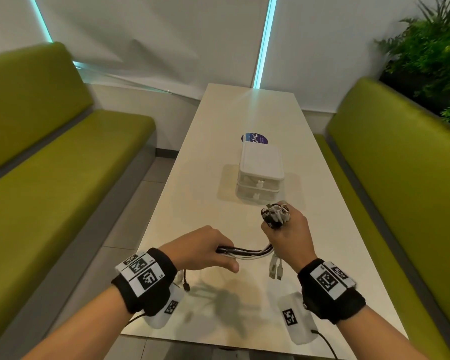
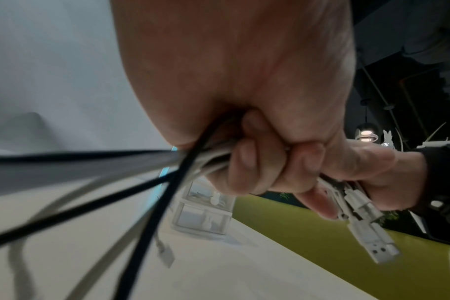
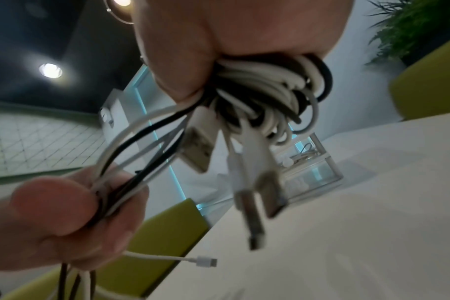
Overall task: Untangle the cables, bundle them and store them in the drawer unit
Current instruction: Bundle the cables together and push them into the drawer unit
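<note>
Several black and white cables (image 1: 247,252) stretch between my two hands above the near end of the white table (image 1: 322,229). My left hand (image 1: 205,252) grips the loose strands in a fist (image 2: 244,160). My right hand (image 1: 287,231) grips a coiled part of the cables (image 1: 274,214), whose loops (image 3: 267,89) stick out above the fist. USB plugs (image 1: 276,268) hang below the right hand (image 3: 260,182). The white two-drawer unit (image 1: 260,175) stands just beyond the right hand, both drawers pushed in.
Green benches run along the table on the left (image 1: 50,165) and the right (image 1: 400,190). A round blue sticker (image 1: 255,139) lies behind the drawer unit. Plants (image 1: 434,55) stand at the far right. Cable ends dangle under my left wrist (image 1: 186,283).
</note>
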Action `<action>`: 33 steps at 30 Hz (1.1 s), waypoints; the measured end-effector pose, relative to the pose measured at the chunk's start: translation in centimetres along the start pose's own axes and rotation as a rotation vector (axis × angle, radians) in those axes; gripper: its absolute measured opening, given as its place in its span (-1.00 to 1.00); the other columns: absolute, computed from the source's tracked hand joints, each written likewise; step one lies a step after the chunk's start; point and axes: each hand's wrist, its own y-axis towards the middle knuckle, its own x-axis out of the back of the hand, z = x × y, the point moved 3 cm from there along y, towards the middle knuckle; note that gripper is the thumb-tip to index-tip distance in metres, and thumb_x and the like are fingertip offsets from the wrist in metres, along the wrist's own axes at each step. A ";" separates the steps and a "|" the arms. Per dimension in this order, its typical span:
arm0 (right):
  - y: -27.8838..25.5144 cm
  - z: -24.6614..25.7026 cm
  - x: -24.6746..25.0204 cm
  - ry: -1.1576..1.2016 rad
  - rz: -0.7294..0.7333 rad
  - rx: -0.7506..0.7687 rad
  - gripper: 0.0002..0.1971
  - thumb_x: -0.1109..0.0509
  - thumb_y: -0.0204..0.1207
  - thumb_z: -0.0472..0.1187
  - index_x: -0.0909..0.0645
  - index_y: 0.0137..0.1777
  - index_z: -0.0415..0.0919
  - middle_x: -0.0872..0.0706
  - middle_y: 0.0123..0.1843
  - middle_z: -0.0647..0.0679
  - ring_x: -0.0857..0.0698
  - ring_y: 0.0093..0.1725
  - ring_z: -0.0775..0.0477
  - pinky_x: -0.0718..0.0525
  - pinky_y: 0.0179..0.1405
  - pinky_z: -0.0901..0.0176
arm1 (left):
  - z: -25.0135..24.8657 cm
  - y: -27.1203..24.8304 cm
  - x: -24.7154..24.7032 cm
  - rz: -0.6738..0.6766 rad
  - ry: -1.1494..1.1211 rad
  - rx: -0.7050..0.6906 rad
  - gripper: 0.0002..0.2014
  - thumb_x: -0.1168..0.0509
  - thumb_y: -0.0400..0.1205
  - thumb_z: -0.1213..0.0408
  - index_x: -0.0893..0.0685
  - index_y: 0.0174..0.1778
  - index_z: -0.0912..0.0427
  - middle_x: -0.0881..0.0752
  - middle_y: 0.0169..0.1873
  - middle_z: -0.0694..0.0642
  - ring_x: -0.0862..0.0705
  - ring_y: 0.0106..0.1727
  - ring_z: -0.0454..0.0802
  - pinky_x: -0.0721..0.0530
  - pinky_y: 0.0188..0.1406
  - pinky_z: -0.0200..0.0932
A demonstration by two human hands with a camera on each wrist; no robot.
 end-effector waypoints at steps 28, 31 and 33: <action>-2.0 2.1 -0.3 0.125 0.775 0.019 -0.66 -0.56 0.45 -0.17 -0.48 -0.38 -0.27 -0.53 -0.50 -0.02 -0.54 -0.54 -0.03 -0.49 -0.46 0.13 | -1.7 -0.5 2.3 -0.106 0.321 -0.058 -0.63 -0.42 0.40 -0.30 -0.77 -0.23 -0.06 -0.67 -0.50 -0.11 -0.54 -0.43 -0.15 -0.41 -0.38 -0.18; -1.7 2.0 -0.4 -0.084 0.735 0.087 -0.66 -0.60 0.38 -0.05 -0.50 -0.27 -0.19 -0.61 -0.37 0.00 -0.57 -0.40 0.05 -0.55 -0.33 0.11 | -0.8 -0.5 2.5 -0.061 0.311 0.000 -0.64 -0.42 0.41 -0.30 -0.74 -0.31 -0.07 -0.56 -0.60 -0.08 -0.44 -0.50 -0.11 -0.33 -0.45 -0.20; -1.5 1.9 -0.7 -0.238 0.658 0.135 -0.68 -0.60 0.36 0.02 -0.50 -0.17 -0.07 -0.68 -0.25 0.06 -0.63 -0.26 0.04 -0.58 -0.26 0.13 | -0.5 -0.5 2.7 -0.056 0.300 0.019 -0.66 -0.40 0.46 -0.28 -0.73 -0.31 -0.07 -0.56 -0.58 -0.06 -0.44 -0.50 -0.10 -0.33 -0.46 -0.18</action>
